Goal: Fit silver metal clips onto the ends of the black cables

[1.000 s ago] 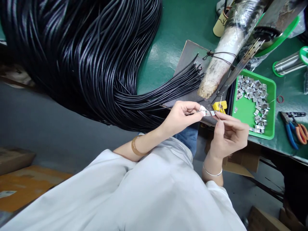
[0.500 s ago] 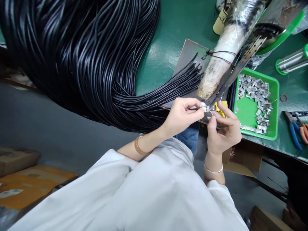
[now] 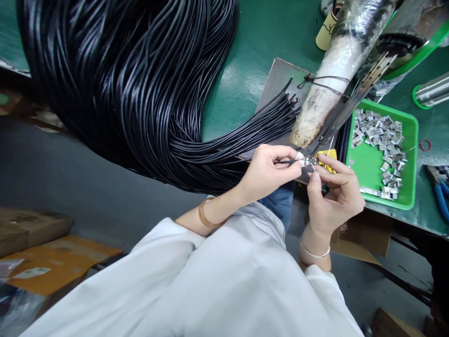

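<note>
My left hand (image 3: 270,166) is closed in a pinch on the end of a black cable (image 3: 286,162), which has a small metal connector (image 3: 310,161) at its tip. The connector sticks out past white-covered fingertips toward the right. My right hand (image 3: 333,189) pinches a thin, pale solder wire (image 3: 314,167) between thumb and fingers, its end close beside the connector. A strand of the wire also runs up behind the right fingers toward a metal arm (image 3: 361,96). A yellow block (image 3: 328,158) sits just behind those fingers, partly covered by them.
A large bundle of black cables (image 3: 140,93) covers the left of the green table (image 3: 259,37). A plastic-wrapped white tube (image 3: 319,98) slants down above my hands. To the right lie a green tray (image 3: 368,164) of metal connectors and blue-handled pliers (image 3: 440,187).
The view has shifted, so most things appear slightly farther right. Both hands keep nearly the same pose at the connector, with the wire end still beside it.
</note>
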Action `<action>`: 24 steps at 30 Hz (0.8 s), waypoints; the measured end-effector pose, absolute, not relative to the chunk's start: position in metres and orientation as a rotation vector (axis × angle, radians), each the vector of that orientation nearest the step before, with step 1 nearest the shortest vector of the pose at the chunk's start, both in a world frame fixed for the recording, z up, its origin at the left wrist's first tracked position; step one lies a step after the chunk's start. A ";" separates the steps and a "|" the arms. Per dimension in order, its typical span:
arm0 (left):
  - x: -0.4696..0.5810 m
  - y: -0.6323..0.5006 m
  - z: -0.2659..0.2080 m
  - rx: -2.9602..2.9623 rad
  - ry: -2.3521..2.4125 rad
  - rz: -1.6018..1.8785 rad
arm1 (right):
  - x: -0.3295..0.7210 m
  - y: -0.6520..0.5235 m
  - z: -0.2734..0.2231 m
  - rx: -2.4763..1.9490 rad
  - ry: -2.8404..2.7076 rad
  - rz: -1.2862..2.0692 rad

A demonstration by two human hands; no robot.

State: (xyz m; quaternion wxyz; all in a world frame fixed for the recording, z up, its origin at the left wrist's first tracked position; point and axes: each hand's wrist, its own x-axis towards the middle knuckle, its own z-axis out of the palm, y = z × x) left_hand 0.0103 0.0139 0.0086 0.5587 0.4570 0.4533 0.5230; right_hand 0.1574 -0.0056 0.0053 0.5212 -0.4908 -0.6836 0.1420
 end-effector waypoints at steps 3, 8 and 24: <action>0.010 0.014 0.009 1.118 1.098 1.245 | 0.158 -0.004 0.008 -1.193 -1.665 0.301; 0.008 0.015 0.010 1.213 1.055 1.300 | 0.154 -0.005 0.014 -1.200 -1.672 0.249; 0.005 0.015 0.014 1.358 1.093 1.336 | 0.152 -0.002 0.018 -1.188 -1.695 0.219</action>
